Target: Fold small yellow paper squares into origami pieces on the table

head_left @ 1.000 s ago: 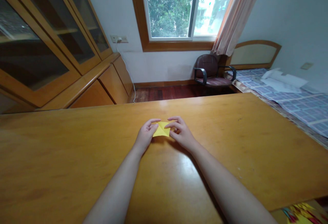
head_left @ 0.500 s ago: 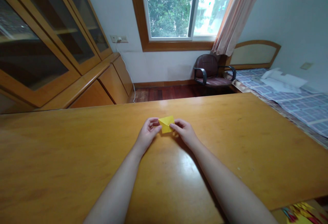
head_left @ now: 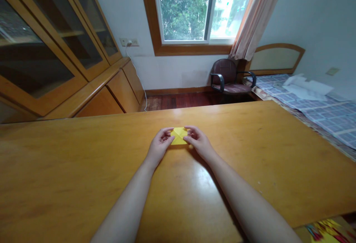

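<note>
A small folded piece of yellow paper [head_left: 178, 137], with creases crossing near its middle, is held just above the wooden table [head_left: 83, 168]. My left hand [head_left: 161, 143] grips its left edge between thumb and fingers. At the opposite edge, my right hand [head_left: 198, 140] pinches it the same way, thumb on the near face. The fingers behind the paper are partly hidden.
Beyond the table stand a brown armchair [head_left: 226, 76] and a bed [head_left: 314, 98] with a checked cover. A glass-door cabinet [head_left: 55, 50] lines the left. Below the table's right front corner lie several coloured scraps [head_left: 328, 230].
The yellow paper has turned from a tilted position to nearly level and shifted slightly left. My right hand's fingers have moved up to its upper right corner.
</note>
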Available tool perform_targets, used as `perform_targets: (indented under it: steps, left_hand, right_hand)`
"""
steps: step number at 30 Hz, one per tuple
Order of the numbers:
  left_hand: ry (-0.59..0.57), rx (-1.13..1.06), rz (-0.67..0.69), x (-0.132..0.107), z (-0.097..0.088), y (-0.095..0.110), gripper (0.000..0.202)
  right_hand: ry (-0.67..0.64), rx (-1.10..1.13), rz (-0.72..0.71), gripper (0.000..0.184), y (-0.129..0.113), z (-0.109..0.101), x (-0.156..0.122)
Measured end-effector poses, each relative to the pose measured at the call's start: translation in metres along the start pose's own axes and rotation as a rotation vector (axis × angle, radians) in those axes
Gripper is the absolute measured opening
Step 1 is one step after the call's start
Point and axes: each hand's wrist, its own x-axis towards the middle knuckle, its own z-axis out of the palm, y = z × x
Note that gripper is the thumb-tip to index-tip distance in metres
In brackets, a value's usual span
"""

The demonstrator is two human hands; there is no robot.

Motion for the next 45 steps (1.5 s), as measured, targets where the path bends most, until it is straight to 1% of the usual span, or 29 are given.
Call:
perform_targets:
  steps: [2,3,7,10,14,18,21,24,28,32,35,38,40,42,45]
  left_hand:
    - [-0.008,0.043,-0.005,-0.0006,-0.0005,0.0014,0.029]
    - [-0.024,0.063,-0.008,-0.0011,-0.0005,0.0021,0.029]
    - [-0.115,0.092,-0.015,-0.0025,-0.0005,0.0025,0.034]
    - [-0.141,0.115,-0.003,-0.0026,-0.0014,0.0011,0.032]
    - [-0.12,0.179,0.017,-0.0026,-0.0027,0.0008,0.026]
    - [-0.098,0.159,-0.001,-0.0029,-0.0017,0.0022,0.025]
    - [-0.054,0.145,0.003,-0.0028,-0.0005,0.0021,0.023]
    - [-0.033,0.145,0.007,-0.0023,-0.0004,0.0008,0.023]
    - [-0.041,0.126,0.006,-0.0018,-0.0017,-0.0007,0.024]
    - [-0.061,0.125,-0.008,-0.0021,-0.0017,-0.0013,0.026]
    - [-0.11,0.077,-0.051,-0.0029,-0.0001,-0.0019,0.035]
    - [-0.182,-0.006,-0.09,-0.0038,0.0014,-0.0022,0.049]
    - [-0.209,-0.014,-0.094,-0.0042,0.0019,-0.0017,0.053]
    - [-0.2,0.003,-0.079,-0.004,0.002,-0.0005,0.057]
    - [-0.134,0.014,-0.064,-0.0024,0.0019,0.0014,0.061]
  right_hand:
    - [-0.004,-0.058,0.01,0.028,-0.0006,0.0002,-0.0006]
    - [-0.004,-0.079,0.012,0.026,-0.001,0.0002,-0.0007]
    - [0.001,-0.152,-0.028,0.026,-0.0038,-0.0002,-0.0007]
    - [-0.015,-0.223,-0.069,0.023,-0.0059,-0.0011,-0.0007]
    - [-0.03,-0.285,-0.112,0.018,-0.0061,-0.0026,-0.0005]
    - [-0.026,-0.345,-0.154,0.014,-0.0056,-0.0031,-0.0002]
    - [-0.006,-0.395,-0.188,0.012,-0.0051,-0.0031,0.0]
    - [0.009,-0.441,-0.228,0.012,-0.0034,-0.0035,-0.0002]
    - [0.005,-0.47,-0.265,0.015,-0.001,-0.0029,-0.0013]
    - [0.011,-0.397,-0.248,0.023,-0.0009,-0.001,-0.0024]
    - [0.014,-0.352,-0.215,0.026,-0.0031,-0.0008,-0.0025]
    - [-0.048,-0.308,-0.122,0.03,-0.0052,-0.0017,-0.0024]
    - [-0.083,-0.264,-0.051,0.036,-0.005,-0.0024,-0.0024]
    - [-0.088,-0.213,-0.019,0.039,-0.0033,-0.0031,-0.0024]
    - [-0.082,-0.144,-0.021,0.039,0.0001,-0.0038,-0.0019]
